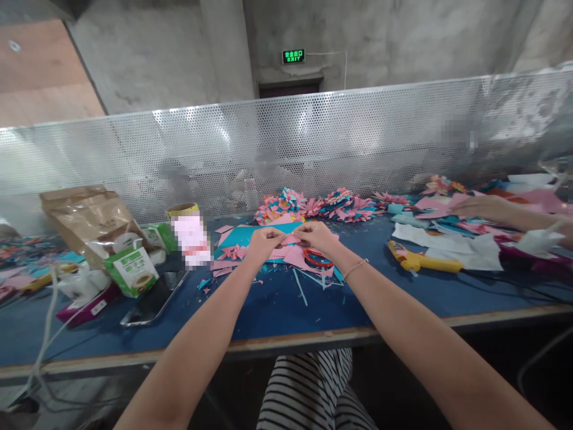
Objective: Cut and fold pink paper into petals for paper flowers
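Observation:
Between my two hands is a small piece of pink paper (292,239), pinched at both sides. My left hand (265,243) grips its left end with thumb and fingertips, and my right hand (317,236) has the other end. Under and behind them lie a blue paper sheet (239,236) and more pink sheets and cut scraps. Beside my right hand, red-handled scissors (317,259) rest on the paper, partly covered. Thin light-blue strips (301,288) are scattered on the blue table in front.
Fringed paper flowers (347,206) line the perforated metal divider (358,137). A yellow glue gun (421,261) and white paper lie right, near another person's hand (474,206). Left are a phone (154,298), a green-white box (131,272), a brown bag (89,221) and a tissue pack (89,304).

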`<act>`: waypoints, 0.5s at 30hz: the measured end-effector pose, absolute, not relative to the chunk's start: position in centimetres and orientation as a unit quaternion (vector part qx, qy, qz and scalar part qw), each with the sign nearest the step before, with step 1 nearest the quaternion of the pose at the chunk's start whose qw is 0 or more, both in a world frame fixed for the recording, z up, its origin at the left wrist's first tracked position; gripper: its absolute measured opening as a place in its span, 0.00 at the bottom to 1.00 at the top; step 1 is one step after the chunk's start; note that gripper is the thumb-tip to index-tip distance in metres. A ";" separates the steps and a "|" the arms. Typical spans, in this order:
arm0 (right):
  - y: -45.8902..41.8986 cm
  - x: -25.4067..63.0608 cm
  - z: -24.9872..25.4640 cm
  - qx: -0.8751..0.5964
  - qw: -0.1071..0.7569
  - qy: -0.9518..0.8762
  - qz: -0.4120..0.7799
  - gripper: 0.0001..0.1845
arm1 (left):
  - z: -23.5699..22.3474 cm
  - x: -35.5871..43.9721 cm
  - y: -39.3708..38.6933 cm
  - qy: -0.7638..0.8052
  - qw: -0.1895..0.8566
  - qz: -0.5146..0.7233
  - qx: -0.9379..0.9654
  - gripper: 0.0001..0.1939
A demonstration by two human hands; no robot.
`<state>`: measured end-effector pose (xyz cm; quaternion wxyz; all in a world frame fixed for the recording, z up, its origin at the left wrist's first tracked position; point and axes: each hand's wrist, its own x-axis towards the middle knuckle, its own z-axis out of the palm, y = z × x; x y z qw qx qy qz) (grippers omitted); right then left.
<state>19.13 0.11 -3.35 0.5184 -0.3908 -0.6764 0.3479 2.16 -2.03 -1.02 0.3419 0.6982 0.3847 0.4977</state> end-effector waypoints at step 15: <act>-1.4 18.1 -2.5 -0.349 0.520 -0.604 0.493 0.15 | -1.2 2.6 -2.1 0.401 0.395 0.558 0.610 0.10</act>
